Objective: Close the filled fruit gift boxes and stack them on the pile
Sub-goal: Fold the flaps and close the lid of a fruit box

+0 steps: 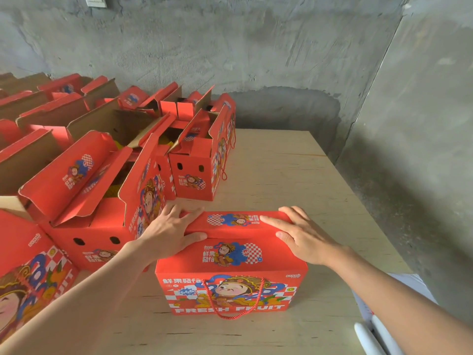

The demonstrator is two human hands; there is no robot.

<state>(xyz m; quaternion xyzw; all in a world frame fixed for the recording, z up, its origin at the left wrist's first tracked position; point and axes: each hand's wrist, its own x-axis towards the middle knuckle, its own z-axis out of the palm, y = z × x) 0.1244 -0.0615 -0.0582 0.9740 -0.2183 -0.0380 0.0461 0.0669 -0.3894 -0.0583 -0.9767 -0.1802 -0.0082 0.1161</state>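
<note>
A red fruit gift box (230, 280) with a cartoon print and a red cord handle stands on the wooden table in front of me, its two top flaps folded down. My left hand (171, 230) lies on the left end of the far flap, fingers over its top and thumb along the seam between the flaps. My right hand (300, 234) presses on the right end with straight fingers. To the left, several more red boxes stand with their lids open, the nearest one (97, 201) showing yellow fruit inside.
The light wooden table (294, 175) runs back to a grey concrete wall (230, 47). An open box (197, 160) with a hanging red cord stands behind the one under my hands. White rounded objects (371, 336) lie beyond the table's right front corner.
</note>
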